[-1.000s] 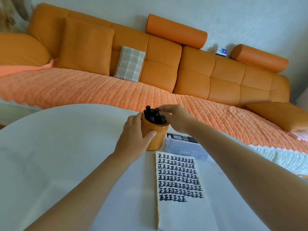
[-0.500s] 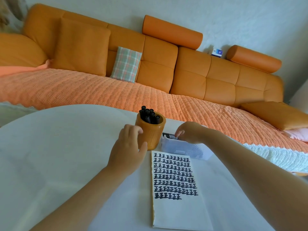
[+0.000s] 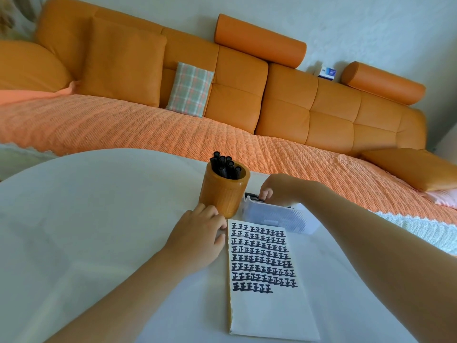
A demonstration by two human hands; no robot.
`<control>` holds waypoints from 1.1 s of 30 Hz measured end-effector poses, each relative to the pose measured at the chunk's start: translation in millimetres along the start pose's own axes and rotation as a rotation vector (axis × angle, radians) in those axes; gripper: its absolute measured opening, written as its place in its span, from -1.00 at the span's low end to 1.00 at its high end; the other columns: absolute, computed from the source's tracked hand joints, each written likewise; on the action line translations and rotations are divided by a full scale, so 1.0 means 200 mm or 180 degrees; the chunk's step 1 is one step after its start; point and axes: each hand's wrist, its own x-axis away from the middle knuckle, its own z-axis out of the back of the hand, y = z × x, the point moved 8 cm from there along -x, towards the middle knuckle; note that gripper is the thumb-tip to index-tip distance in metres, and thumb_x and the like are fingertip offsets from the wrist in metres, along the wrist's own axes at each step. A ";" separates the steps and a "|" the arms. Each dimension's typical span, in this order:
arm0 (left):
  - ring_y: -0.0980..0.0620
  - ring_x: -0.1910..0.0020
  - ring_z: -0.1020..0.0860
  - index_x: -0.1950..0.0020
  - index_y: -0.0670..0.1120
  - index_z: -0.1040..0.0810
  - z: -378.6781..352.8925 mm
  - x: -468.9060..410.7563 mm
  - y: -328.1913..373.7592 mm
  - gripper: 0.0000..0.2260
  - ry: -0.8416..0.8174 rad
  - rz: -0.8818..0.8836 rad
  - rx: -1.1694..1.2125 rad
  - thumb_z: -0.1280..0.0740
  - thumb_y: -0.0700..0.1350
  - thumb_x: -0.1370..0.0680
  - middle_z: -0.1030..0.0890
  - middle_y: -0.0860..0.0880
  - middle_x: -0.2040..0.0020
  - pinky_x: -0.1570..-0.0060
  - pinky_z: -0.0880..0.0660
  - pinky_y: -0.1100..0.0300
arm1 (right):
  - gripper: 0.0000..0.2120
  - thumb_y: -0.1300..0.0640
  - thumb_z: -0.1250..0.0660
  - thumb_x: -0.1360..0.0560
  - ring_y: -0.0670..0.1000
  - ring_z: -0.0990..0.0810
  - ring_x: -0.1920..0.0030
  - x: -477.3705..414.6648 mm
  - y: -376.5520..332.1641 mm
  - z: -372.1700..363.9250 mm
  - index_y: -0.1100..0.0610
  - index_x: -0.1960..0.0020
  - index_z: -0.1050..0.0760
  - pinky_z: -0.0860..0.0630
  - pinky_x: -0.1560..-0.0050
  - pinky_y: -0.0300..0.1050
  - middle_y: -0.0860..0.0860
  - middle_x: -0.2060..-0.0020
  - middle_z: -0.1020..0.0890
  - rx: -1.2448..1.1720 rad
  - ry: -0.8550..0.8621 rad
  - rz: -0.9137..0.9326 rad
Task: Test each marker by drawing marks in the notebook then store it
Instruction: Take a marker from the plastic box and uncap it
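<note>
I have the left hand [image 3: 197, 240] lying on the white table [image 3: 86, 219] in the lower middle of the frame. Its fingers [image 3: 210, 210] are loosely bent and hold nothing. Their tips touch the foot of the orange pen holder [image 3: 222, 194], and the thumb lies against the upper left corner of the notebook [image 3: 269, 308]. The black markers [image 3: 225, 165] stand capped in the holder, bunched toward its left side, well above those fingers and touched by neither hand. The notebook lies flat just right of the left hand, its upper part filled with rows of dark blue marks and its lower part blank. Just beyond its top edge, beside the holder on the right, sits a translucent plastic case [image 3: 279, 219]. My right hand [image 3: 280, 189] comes in over that case from the right, with its fingers curled downward. The fingertips meet a black item [image 3: 252, 196] at the case's left end. I cannot tell whether they pinch it or only touch it, because the case wall and the hand itself hide the contact. Behind the table runs an orange sofa [image 3: 296, 107] with a plaid cushion [image 3: 190, 89].
</note>
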 end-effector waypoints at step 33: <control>0.23 0.07 -0.43 -0.09 0.05 -0.53 0.13 0.01 0.30 -0.87 -0.0047 -0.0294 0.0829 -0.33 -0.02 -0.56 -0.48 0.21 0.08 0.20 -0.44 0.26 | -0.89 0.31 -0.44 -0.48 0.13 -0.69 0.18 0.72 -0.06 -0.33 0.20 0.01 -0.58 -0.60 0.21 -0.08 0.17 0.15 -0.70 -0.4927 0.0679 0.0219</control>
